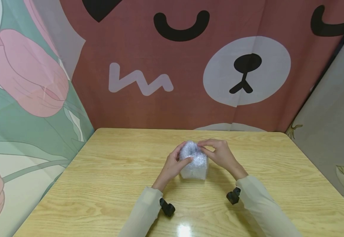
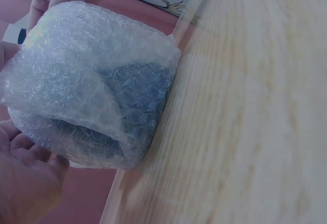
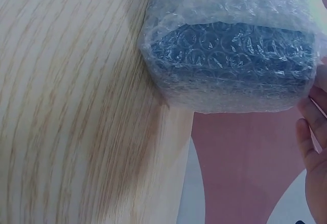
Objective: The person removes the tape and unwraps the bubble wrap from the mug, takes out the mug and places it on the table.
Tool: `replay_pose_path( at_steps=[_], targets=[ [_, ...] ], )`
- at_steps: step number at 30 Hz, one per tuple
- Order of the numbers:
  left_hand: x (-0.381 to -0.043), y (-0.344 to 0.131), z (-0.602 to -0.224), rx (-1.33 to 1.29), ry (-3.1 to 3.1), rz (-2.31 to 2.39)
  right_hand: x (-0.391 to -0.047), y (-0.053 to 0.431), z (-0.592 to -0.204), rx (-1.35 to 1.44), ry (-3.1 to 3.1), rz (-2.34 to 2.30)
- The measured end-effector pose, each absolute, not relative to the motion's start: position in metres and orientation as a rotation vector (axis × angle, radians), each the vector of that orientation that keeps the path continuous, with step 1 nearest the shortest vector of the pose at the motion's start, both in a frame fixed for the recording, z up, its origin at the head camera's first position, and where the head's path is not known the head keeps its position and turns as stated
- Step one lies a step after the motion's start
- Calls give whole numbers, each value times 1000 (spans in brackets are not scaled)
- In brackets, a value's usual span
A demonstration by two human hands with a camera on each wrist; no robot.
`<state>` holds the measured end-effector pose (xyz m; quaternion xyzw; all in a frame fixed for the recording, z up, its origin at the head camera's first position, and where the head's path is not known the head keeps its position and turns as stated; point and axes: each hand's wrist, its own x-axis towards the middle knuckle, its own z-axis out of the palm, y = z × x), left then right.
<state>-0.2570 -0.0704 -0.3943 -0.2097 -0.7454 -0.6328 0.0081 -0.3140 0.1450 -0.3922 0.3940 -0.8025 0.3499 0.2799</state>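
A squarish package wrapped in bubble wrap point(image 1: 194, 168) stands on the wooden table, between both hands. Through the clear layers, something dark shows in the left wrist view, inside the bubble wrap point(image 2: 138, 89); its kind cannot be made out. My left hand point(image 1: 172, 165) holds the package from the left, thumb across its front and fingers at the upper left side. At the upper right edge, my right hand point(image 1: 220, 154) pinches the wrap between thumb and fingers. The right wrist view shows a folded layer of the bubble wrap point(image 3: 230, 55) with an open-looking end.
The light wooden table point(image 1: 100, 171) reaches back to a fabric backdrop point(image 1: 183, 65) with a bear face. A flowered cloth point(image 1: 26, 75) hangs at the left and a grey one point(image 1: 331, 115) at the right. Small black cameras point(image 1: 167, 208) sit on both wrists.
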Motion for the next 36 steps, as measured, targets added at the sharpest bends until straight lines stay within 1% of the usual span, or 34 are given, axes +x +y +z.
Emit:
replay_pose_path(
  at_steps=[7, 13, 20, 32, 36],
  targets=[
    [-278, -69, -424, -622, -2315, -1993, -313, 144, -392, 997, -2173, 1014],
    [-279, -68, -428, -599, -2304, -1986, -312, 144, -392, 854, -2244, 1161],
    [-256, -69, -394, -620, -2333, -1987, -312, 143, -393, 684, -2296, 1472],
    [-255, -69, -393, -610, -2336, -1969, -315, 136, -395, 338, -2139, 2144],
    [-256, -69, -393, -605, -2338, -1964, -315, 133, -394, 246, -2058, 2278]
  ],
)
